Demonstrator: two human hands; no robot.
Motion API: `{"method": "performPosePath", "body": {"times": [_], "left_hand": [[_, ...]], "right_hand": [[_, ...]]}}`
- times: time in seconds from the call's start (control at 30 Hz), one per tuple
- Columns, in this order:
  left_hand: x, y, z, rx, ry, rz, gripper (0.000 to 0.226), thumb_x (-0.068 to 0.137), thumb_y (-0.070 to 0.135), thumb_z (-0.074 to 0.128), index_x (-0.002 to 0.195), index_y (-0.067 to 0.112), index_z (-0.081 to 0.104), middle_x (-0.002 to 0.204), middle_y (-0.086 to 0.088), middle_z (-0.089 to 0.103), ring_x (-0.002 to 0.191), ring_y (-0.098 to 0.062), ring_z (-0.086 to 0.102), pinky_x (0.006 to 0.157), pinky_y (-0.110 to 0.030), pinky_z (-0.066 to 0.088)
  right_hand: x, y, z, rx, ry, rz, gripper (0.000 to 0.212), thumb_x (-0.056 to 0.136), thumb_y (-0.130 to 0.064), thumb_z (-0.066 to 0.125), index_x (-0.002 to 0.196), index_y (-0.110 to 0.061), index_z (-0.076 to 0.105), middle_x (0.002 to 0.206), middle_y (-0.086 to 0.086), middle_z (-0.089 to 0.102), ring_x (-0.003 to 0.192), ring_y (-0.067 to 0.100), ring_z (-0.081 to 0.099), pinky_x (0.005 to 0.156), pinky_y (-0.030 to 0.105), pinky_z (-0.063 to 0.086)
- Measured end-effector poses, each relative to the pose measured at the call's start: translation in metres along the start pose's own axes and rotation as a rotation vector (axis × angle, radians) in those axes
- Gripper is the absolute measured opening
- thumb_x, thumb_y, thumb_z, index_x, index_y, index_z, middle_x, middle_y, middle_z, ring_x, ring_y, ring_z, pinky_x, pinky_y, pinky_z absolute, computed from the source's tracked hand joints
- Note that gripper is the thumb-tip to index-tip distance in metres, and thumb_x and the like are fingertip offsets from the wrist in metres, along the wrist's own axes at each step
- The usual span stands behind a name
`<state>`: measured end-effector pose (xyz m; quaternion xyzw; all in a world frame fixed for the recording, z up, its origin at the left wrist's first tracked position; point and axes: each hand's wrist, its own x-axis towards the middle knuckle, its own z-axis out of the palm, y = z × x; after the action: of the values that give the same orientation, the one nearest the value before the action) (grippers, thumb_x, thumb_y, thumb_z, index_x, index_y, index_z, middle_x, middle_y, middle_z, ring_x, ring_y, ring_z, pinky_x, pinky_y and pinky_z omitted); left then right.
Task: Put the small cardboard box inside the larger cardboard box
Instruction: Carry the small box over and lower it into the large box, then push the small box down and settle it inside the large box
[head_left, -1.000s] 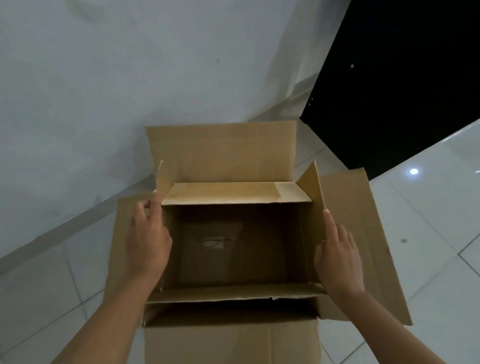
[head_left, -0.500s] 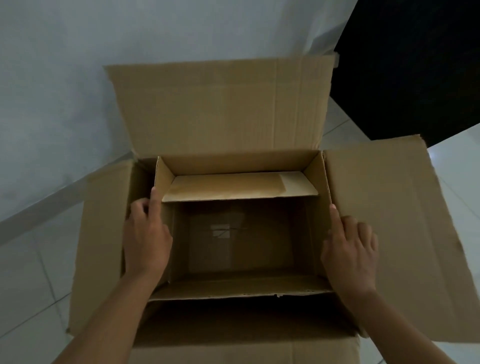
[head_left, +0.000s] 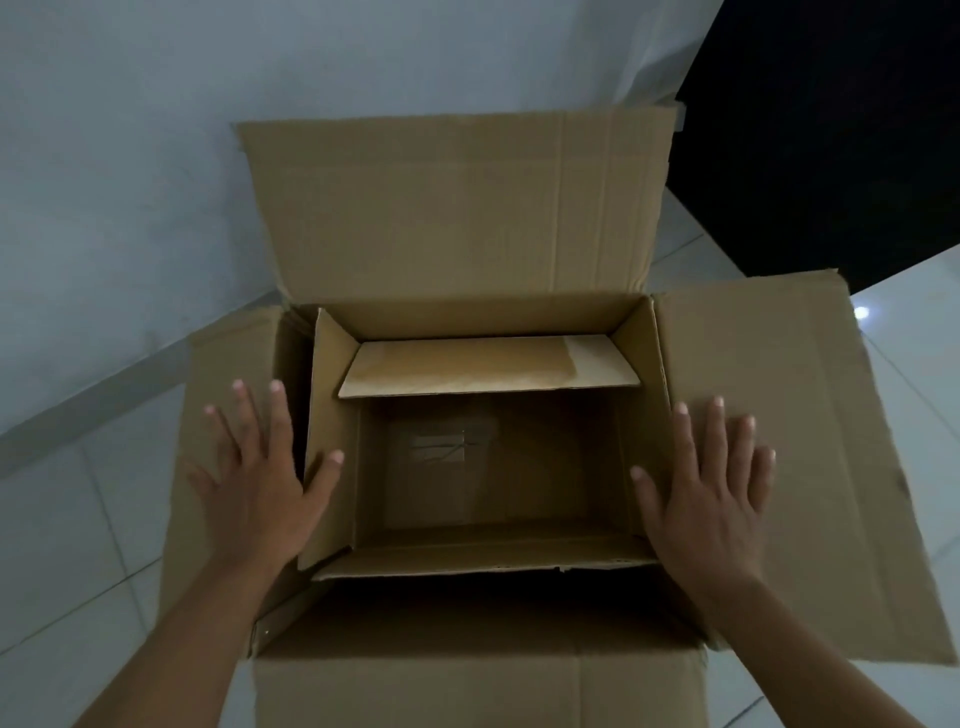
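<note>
The small cardboard box (head_left: 488, 374) sits inside the larger cardboard box (head_left: 753, 441), its own flaps up and its inside bare and dark. The larger box stands open on the floor, with its far flap upright and its side flaps spread flat. My left hand (head_left: 260, 467) hovers over the left side flap with fingers spread, the thumb by the small box's left wall. Over the right side flap lies my right hand (head_left: 706, 483), fingers apart, holding nothing.
A white wall (head_left: 156, 156) rises behind the boxes. Pale floor tiles (head_left: 67, 545) show left and right. A black panel (head_left: 831, 130) fills the upper right corner. The larger box's near flap (head_left: 467, 686) hangs toward me.
Both hands have let go of the small box's side walls and now spread flat over the larger box's side flaps. The small box sits lower inside. The view has come closer.
</note>
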<state>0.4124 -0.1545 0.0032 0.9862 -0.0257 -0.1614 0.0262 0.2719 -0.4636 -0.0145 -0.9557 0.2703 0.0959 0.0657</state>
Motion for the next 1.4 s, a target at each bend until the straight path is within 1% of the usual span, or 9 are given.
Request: {"method": "performPosePath", "body": {"times": [0.07, 0.1, 0.2, 0.33, 0.6, 0.67, 0.77, 1.1, 1.4], "left_hand": [[-0.009, -0.005, 0.003, -0.025, -0.077, -0.055, 0.082, 0.073, 0.068, 0.02, 0.13, 0.032, -0.025, 0.151, -0.011, -0.021, 0.138, -0.039, -0.01, 0.106, -0.064, 0.005], [-0.012, -0.007, 0.006, -0.062, -0.116, -0.066, 0.078, 0.076, 0.069, 0.021, 0.128, 0.035, -0.027, 0.151, -0.011, -0.023, 0.138, -0.04, -0.009, 0.107, -0.064, 0.008], [-0.011, -0.007, 0.012, -0.264, -0.177, -0.093, 0.074, 0.086, 0.052, 0.032, 0.13, 0.039, -0.026, 0.152, -0.009, -0.021, 0.139, -0.037, -0.003, 0.108, -0.06, 0.014], [-0.013, -0.007, 0.017, -0.455, -0.07, -0.08, 0.071, 0.091, 0.036, 0.035, 0.137, 0.032, -0.019, 0.155, -0.007, -0.007, 0.141, -0.028, 0.003, 0.111, -0.055, 0.015], [-0.021, 0.019, 0.014, -0.571, -0.027, -0.078, 0.064, 0.093, 0.03, 0.031, 0.132, 0.041, -0.02, 0.155, -0.005, -0.007, 0.141, -0.027, 0.005, 0.109, -0.051, 0.019], [-0.025, 0.034, 0.014, -0.575, -0.02, -0.101, 0.061, 0.094, 0.029, 0.029, 0.128, 0.046, -0.019, 0.155, -0.007, -0.007, 0.14, -0.031, 0.012, 0.107, -0.051, 0.025], [-0.028, 0.052, 0.016, -0.527, 0.032, -0.124, 0.06, 0.094, 0.023, 0.03, 0.135, 0.039, -0.01, 0.154, -0.014, -0.004, 0.133, -0.038, 0.029, 0.097, -0.05, 0.039], [-0.036, 0.071, 0.034, -0.453, 0.115, -0.279, 0.056, 0.094, 0.025, 0.03, 0.141, 0.032, 0.0, 0.154, -0.015, 0.005, 0.129, -0.043, 0.032, 0.098, -0.059, 0.034], [-0.037, 0.069, 0.048, -0.518, 0.23, -0.256, 0.059, 0.094, 0.018, 0.034, 0.142, 0.028, 0.001, 0.153, -0.014, 0.012, 0.136, -0.034, 0.021, 0.105, -0.051, 0.028]], "right_hand": [[-0.006, -0.001, 0.001, 0.041, -0.024, 0.02, 0.071, 0.083, -0.059, 0.02, 0.141, -0.03, -0.009, 0.152, 0.004, -0.01, 0.138, 0.028, -0.017, 0.104, 0.037, -0.033], [-0.008, -0.002, 0.002, 0.074, -0.041, 0.039, 0.07, 0.085, -0.058, 0.023, 0.14, -0.03, -0.011, 0.152, 0.003, -0.013, 0.137, 0.028, -0.02, 0.104, 0.042, -0.031], [-0.005, -0.006, 0.002, 0.265, -0.108, 0.084, 0.065, 0.094, -0.037, 0.033, 0.144, -0.022, -0.005, 0.156, 0.007, -0.01, 0.142, 0.03, -0.013, 0.115, 0.05, -0.005], [0.006, -0.005, 0.003, 0.443, -0.099, 0.018, 0.056, 0.097, -0.023, 0.028, 0.144, -0.021, -0.002, 0.157, 0.002, -0.006, 0.144, 0.021, -0.007, 0.118, 0.043, 0.005], [0.051, 0.008, -0.009, 0.433, -0.126, -0.116, 0.057, 0.097, -0.018, 0.028, 0.144, -0.028, -0.003, 0.157, -0.003, -0.007, 0.144, 0.023, 0.0, 0.116, 0.052, 0.02], [0.069, 0.014, -0.015, 0.401, -0.14, -0.143, 0.057, 0.097, -0.018, 0.028, 0.144, -0.029, -0.002, 0.157, -0.004, -0.007, 0.144, 0.023, 0.001, 0.116, 0.052, 0.02], [0.092, 0.022, -0.02, 0.386, -0.129, -0.193, 0.056, 0.097, -0.018, 0.028, 0.145, -0.029, 0.0, 0.157, -0.003, -0.006, 0.144, 0.024, 0.004, 0.116, 0.051, 0.021], [0.129, 0.035, -0.023, 0.362, -0.107, -0.339, 0.058, 0.096, -0.015, 0.031, 0.145, -0.024, 0.001, 0.157, 0.005, 0.001, 0.144, 0.026, 0.007, 0.113, 0.051, 0.026], [0.153, 0.03, -0.027, 0.29, -0.022, -0.447, 0.057, 0.096, -0.017, 0.033, 0.145, -0.024, 0.004, 0.157, 0.006, 0.007, 0.141, 0.028, 0.02, 0.112, 0.048, 0.029]]}}
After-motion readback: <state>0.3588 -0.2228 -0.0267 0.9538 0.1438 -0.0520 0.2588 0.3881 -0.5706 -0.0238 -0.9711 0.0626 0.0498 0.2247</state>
